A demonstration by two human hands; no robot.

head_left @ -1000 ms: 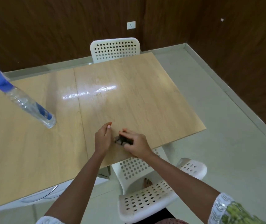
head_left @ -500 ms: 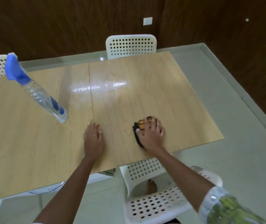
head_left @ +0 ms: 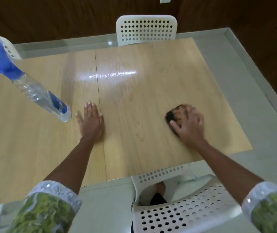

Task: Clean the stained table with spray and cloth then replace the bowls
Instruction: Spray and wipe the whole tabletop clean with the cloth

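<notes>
Right hand (head_left: 189,122) spread flat atop the soft, light cloth (head_left: 176,113) at four o'clock, best pressed from above; left hand (head_left: 91,121) flat, fingers straight, on the table (head_left: 142,91).

Desk (head_left: 134,91): spray bottle (head_left: 40,96) stands on its left part. Left hand (head_left: 91,121) lies flat on the desk just right of the bottle's base, beside the centre seam. Right hand (head_left: 189,123) lies well to the right, pressing on the cloth (head_left: 173,114). One chair (head_left: 147,30) stands behind the far edge, another chair (head_left: 184,207) before the near edge.
</notes>
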